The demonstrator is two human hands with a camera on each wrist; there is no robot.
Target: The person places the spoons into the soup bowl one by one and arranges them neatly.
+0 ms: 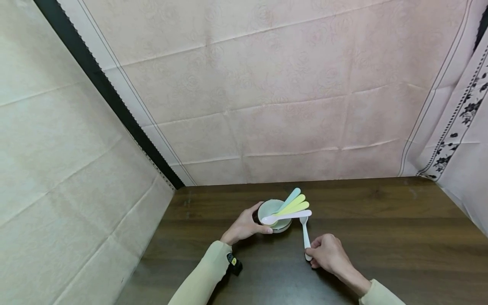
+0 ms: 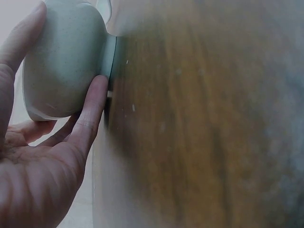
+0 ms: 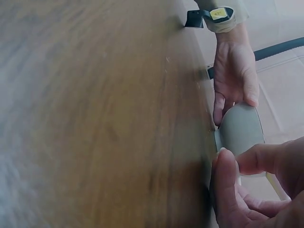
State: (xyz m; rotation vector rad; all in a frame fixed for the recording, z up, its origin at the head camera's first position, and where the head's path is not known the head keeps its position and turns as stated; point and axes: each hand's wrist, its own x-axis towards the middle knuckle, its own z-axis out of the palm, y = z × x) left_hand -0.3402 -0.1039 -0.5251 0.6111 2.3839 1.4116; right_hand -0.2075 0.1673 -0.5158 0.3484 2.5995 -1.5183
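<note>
In the head view, my left hand (image 1: 245,224) holds a pale green bowl (image 1: 271,206) at its left side, thumb toward the near side. Up close, the left wrist view shows the fingers of my left hand (image 2: 52,156) around the outer wall of the bowl (image 2: 66,61). Inside lie a blue spoon (image 1: 292,196), two yellow-green utensils (image 1: 299,203) and a white spoon (image 1: 293,215), handles fanned to the right. My right hand (image 1: 329,253) pinches the handle end of another white spoon (image 1: 305,235), whose head points away beside the bowl, partly behind the first white handle.
The dark brown wooden table (image 1: 381,220) runs back to a pale cloth wall (image 1: 289,93). More cloth stands at the left (image 1: 76,169) and right. A black device (image 1: 235,266) is strapped to the left wrist.
</note>
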